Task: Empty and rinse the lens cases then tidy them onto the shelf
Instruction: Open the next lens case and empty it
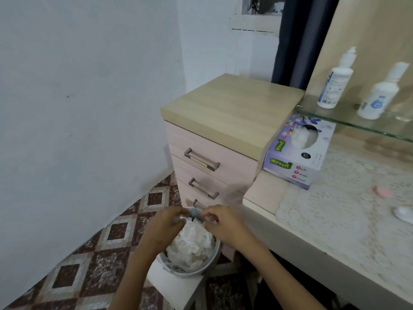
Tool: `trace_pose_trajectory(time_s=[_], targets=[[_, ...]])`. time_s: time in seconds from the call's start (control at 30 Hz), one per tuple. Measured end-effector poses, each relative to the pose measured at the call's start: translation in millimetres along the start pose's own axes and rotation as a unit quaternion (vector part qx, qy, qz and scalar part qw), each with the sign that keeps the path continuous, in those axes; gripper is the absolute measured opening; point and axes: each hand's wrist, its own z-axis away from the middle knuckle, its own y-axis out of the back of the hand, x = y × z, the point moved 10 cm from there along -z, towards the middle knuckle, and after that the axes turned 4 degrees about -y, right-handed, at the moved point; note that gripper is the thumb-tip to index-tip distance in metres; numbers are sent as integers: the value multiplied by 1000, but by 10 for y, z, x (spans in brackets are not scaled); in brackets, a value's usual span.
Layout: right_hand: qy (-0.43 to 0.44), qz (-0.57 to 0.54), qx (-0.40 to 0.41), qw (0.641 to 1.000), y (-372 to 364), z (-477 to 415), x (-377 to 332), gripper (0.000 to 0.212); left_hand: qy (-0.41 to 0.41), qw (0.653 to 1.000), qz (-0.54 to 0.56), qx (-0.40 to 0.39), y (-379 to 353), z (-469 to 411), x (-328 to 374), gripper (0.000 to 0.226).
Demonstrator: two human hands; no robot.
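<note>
Mosaic floor [67, 276] under round grey bin [190, 272] of crumpled tissue [192, 245]. Left hand [165, 224] and right hand [223, 222] curled above it, grip too blurred to tell. Pink lens case [383, 193] set on lace cloth [335, 209] near table's [263, 193] right edge.

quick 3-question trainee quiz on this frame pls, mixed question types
1. True or false: the left hand and right hand are both over the bin.
2. How many white bottles stand on the glass shelf?
3. Where is the tissue box?
A) on the floor
B) on the desk, under the shelf
C) inside the bin

Key: 1 true; 2 two; 3 B.
</note>
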Motion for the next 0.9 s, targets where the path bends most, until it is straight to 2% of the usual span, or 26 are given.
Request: trace_pose_trajectory(time_s=[0.23,0.53,0.7,0.9], targets=[[46,-29,82,995,753,381,-181,22,-94,995,0,19,159,-271,864,22],[27,-63,190,979,1800,917,272,18,-189,981,34,29,-29,-527,2083,21],[-11,-42,242,969,2235,1282,700,16,-264,962,70,5,-352,-629,2869,29],[-71,-12,293,953,2719,1769,1218,17,-294,947,93,-89,-1013,-741,3574,21]])
